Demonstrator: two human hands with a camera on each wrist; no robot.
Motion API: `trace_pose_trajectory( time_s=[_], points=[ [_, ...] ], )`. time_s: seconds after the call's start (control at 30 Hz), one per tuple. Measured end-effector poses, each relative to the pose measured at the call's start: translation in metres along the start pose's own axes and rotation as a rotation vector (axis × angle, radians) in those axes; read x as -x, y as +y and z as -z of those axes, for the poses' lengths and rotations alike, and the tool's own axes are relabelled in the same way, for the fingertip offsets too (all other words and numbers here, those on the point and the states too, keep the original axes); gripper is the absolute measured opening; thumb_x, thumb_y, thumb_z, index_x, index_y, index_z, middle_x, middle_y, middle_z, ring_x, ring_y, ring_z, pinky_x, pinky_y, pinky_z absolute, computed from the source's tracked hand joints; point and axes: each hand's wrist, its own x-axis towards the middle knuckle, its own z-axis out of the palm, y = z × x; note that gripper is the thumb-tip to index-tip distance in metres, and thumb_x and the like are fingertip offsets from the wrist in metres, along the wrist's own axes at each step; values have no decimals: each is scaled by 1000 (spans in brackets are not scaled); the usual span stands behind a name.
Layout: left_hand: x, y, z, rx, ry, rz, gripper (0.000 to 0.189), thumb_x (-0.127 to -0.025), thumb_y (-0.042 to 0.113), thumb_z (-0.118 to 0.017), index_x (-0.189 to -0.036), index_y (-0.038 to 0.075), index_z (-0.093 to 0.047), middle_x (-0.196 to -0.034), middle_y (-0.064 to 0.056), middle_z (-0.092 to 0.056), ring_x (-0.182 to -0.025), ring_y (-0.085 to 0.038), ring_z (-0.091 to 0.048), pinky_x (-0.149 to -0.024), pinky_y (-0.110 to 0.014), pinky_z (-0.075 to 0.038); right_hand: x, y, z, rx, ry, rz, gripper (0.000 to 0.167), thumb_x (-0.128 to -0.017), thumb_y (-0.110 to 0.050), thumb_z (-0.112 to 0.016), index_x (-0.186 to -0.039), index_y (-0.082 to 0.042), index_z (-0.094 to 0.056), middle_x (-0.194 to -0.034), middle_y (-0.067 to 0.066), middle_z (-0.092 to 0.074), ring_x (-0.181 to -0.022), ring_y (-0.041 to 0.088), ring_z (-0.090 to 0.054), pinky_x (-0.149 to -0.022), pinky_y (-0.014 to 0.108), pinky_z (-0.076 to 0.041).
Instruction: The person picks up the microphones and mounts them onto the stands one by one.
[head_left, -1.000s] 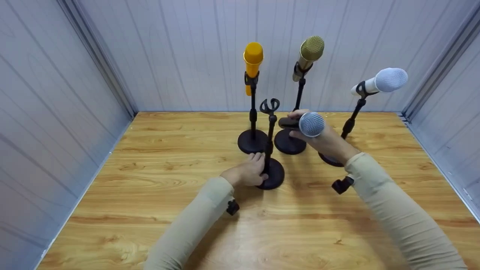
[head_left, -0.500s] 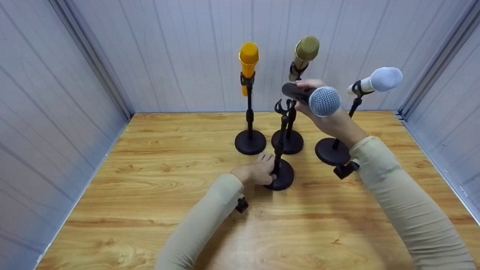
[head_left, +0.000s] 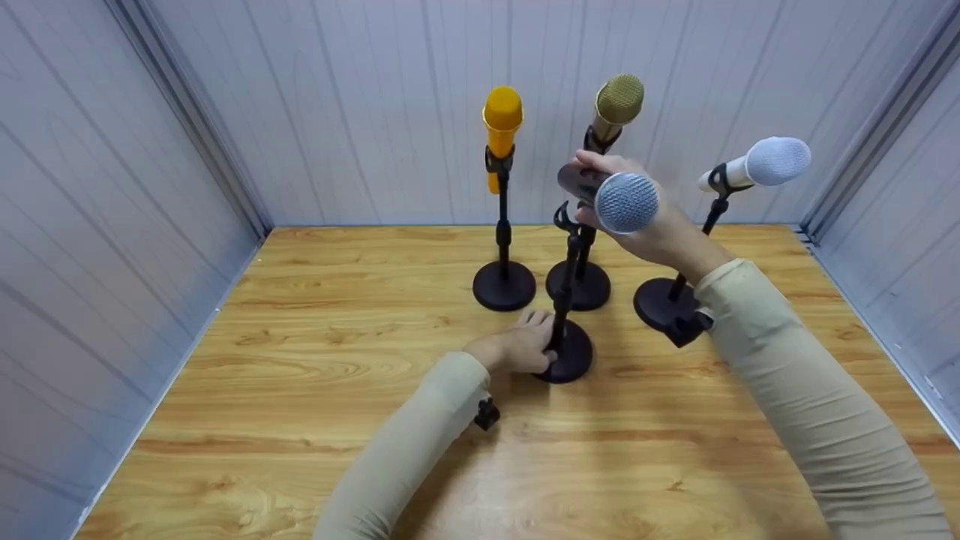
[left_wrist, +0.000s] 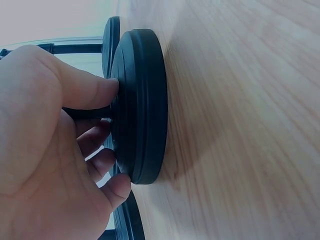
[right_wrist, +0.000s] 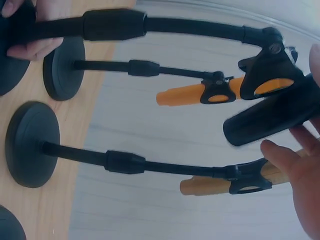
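Note:
A black microphone (head_left: pixel 627 203) with a silver mesh head is held in my right hand (head_left: pixel 660 231). Its handle (right_wrist: pixel 270 117) is right at the clip (right_wrist: pixel 267 67) of the nearest black stand (head_left: pixel 562 300) in the right wrist view. That stand's round base (head_left: pixel 577 358) is on the wooden table, tipped in no obvious way. My left hand (head_left: pixel 519 349) grips the stand low down. In the left wrist view the thumb (left_wrist: pixel 95 92) lies on the base and the other fingers curl round the pole; part of the pole is hidden by the hand.
Behind stand a yellow microphone (head_left: pixel 502 112) and a gold microphone (head_left: pixel 619 101), each in its own black stand. A white microphone (head_left: pixel 776 161) leans in another stand at the right. Pale panel walls (head_left: pixel 375 112) enclose the wooden table (head_left: pixel 300 360).
My right hand has lifted the black microphone, then brought it left to the stand's clip. My left hand and the stand have shifted slightly right.

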Motion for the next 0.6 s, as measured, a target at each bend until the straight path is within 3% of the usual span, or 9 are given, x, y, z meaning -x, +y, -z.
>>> trace_pose_trajectory(
  time_s=[0.23,0.4,0.6],
  points=[
    [0,-2,-1,-11,-8,22,68,-104,22,-50,-161,5,-16,-162,-12,-22,-151,-29,-13,-121,-38,-20,-5,-3,-2,11,-27,-26,60,-95,-9,-72,-149,-5,-46,-146,6,-52,-135,21,-45,-114,40,-35],
    [0,-3,-1,6,8,24,61,-104,20,-51,-158,8,-25,-159,-10,-26,-150,-29,-15,-121,-40,-22,-8,-4,-8,41,-12,57,57,-92,-6,-76,-144,-8,-52,-144,9,-53,-138,24,-44,-116,41,-34],
    [0,-2,0,-5,2,26,61,-104,20,-50,-158,9,-24,-159,-10,-25,-150,-29,-15,-121,-40,-21,-7,-8,-13,-75,-33,8,65,-87,3,-78,-144,1,-47,-143,13,-51,-130,24,-50,-112,33,-37]
  ],
)
